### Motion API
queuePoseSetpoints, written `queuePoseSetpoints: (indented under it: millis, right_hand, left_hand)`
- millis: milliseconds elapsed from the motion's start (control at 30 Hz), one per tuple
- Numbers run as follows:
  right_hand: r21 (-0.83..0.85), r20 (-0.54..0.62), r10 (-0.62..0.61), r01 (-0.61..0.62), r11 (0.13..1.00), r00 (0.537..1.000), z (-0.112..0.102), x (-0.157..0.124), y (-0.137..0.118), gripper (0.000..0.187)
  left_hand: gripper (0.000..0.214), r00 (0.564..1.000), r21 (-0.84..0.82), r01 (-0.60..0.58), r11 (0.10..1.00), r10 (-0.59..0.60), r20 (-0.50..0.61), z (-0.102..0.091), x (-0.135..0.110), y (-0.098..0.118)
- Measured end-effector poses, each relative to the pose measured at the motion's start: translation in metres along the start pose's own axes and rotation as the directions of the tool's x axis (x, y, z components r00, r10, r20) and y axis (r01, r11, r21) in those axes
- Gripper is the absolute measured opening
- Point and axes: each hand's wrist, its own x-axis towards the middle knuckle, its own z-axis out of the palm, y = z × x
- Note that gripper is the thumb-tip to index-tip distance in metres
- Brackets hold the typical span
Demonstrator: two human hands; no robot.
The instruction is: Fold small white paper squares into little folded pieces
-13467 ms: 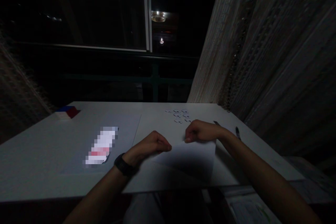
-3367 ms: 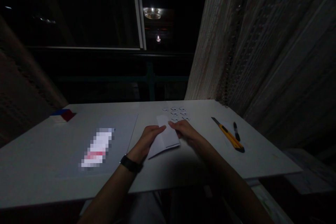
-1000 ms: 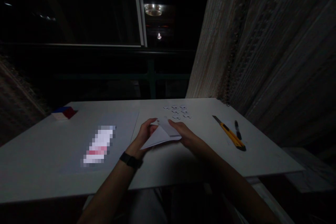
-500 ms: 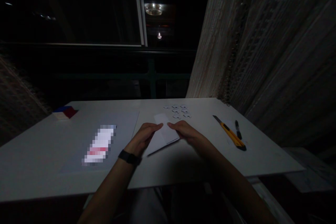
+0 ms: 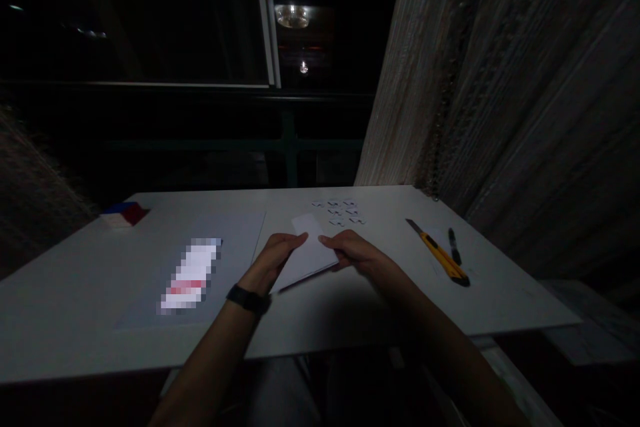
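Note:
Between both hands, over the middle of the white table, is a folded piece of white paper [image 5: 309, 255]. My left hand [image 5: 277, 257] is closed on its left side, with the thumb flat on top; a dark watch [image 5: 247, 299] is on that wrist. The right side of the paper is pinched by my right hand [image 5: 350, 248], thumb above and fingers beneath. Most of the fingers under the paper are hidden. A dark line runs along the paper's near edge. Just beyond the hands lie several small white pieces with dark marks [image 5: 336, 212].
A yellow utility knife [image 5: 443, 257] with its blade out and a black marker [image 5: 454, 247] lie to the right. On the left, a blurred-out bright phone-like rectangle [image 5: 190, 273] rests on a pale sheet [image 5: 237, 267]. A red, blue and white cube [image 5: 124, 214] sits at the far left.
The paper has shifted slightly, and its right part now lies flatter, with the layers closer together. Both hands keep nearly the same place.

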Motion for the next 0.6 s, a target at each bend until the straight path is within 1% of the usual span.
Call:
queuePoseSetpoints:
  millis: [100,167,233,333,400,500,600]
  right_hand:
    - [0.0,0.042,0.015,-0.015,1.0,0.999,-0.002,0.003,0.002,0.03]
    - [0.018,0.043,0.02,-0.021,1.0,0.999,-0.003,0.005,0.004,0.027]
    - [0.04,0.047,0.023,-0.024,0.999,0.999,-0.004,0.007,0.006,0.027]
    - [0.071,0.111,0.026,-0.034,0.997,0.993,-0.004,0.007,0.007,0.028]
    - [0.089,0.151,0.032,-0.045,0.995,0.988,-0.003,0.005,0.007,0.027]
    - [0.14,0.168,0.048,-0.072,0.987,0.985,-0.002,0.004,0.006,0.026]
    - [0.2,0.163,0.065,-0.098,0.975,0.985,0.0,0.005,0.005,0.023]
  left_hand:
    - [0.033,0.999,0.034,-0.022,0.999,0.023,-0.032,-0.001,0.0,0.001]
    - [0.033,0.999,0.061,-0.023,0.998,0.026,-0.043,-0.001,0.0,0.002]
    - [0.032,0.997,0.093,-0.02,0.995,0.027,-0.076,0.0,-0.001,0.004]
    - [0.029,0.989,0.147,-0.01,0.989,0.031,-0.143,0.001,-0.004,0.007]
    - [0.027,0.986,0.164,0.001,0.987,0.026,-0.163,0.003,-0.006,0.009]
    - [0.027,0.986,0.146,0.013,0.989,0.012,-0.164,0.004,-0.007,0.011]
    - [0.031,0.99,0.134,0.036,0.99,-0.017,-0.142,0.005,-0.006,0.01]
